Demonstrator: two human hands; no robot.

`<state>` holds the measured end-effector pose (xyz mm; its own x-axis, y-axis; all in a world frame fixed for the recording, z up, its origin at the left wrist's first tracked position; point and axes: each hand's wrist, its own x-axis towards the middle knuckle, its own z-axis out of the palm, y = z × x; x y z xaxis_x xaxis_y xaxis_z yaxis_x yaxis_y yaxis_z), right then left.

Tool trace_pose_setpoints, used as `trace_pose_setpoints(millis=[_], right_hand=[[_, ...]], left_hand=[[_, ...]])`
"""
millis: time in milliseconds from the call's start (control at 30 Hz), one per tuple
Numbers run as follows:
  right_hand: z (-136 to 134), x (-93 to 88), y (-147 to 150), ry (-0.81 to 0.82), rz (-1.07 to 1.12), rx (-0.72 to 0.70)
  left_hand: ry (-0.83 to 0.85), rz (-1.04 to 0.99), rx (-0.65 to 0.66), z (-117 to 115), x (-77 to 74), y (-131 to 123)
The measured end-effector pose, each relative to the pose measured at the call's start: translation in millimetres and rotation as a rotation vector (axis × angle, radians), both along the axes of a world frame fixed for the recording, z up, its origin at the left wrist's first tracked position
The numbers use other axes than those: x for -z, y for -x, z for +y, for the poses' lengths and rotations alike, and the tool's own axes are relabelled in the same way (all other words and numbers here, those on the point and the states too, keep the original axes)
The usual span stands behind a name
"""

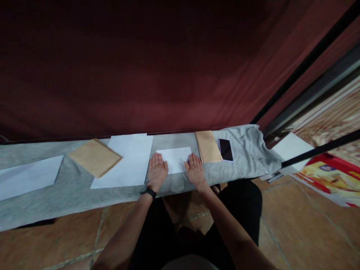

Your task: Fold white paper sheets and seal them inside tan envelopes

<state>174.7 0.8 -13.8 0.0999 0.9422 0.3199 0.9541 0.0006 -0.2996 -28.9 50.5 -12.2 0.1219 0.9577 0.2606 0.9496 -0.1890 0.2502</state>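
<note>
A small white sheet of paper [176, 160], perhaps folded, lies flat on the grey cloth in front of me. My left hand [157, 170] rests flat on its left end, fingers stretched out and pointing away from me. On the right end lies my right hand [195, 168], also flat with its fingers extended. Just beyond the right fingers is a stack of brown envelopes [209, 147]. Larger white sheets [128, 165] spread out to the left of my left hand. Partly on top of them sits another pile of brown envelopes [95, 157].
The grey cloth [78, 193] covers a long, narrow bench along a dark red curtain [168, 93]. A phone [225, 150] lies right of the envelopes. More white paper [28, 176] is at far left. Black poles [323, 148] and a red-yellow box [332, 174] stand at right.
</note>
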Motion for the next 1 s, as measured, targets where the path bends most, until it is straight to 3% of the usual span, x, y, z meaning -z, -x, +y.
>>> trace_pose_setpoints(millis=[167,367,667,1000], right_hand=[[13,-13.5,14,0.045,0.009,-0.100],[37,-20.1,37,0.120,0.002,-0.265],[51,-6.8,29,0.102,-0.052,-0.185],[53,2.9,18,0.059,-0.101,-0.047]], left_hand=[[0.028,0.068,0.125,0,-8.1,-24],[0.074,0.070,0.272,9,-0.5,-44],[0.118,0.114,0.150,23,-6.9,-31],[0.077,0.124,0.007,18,-6.5,-16]])
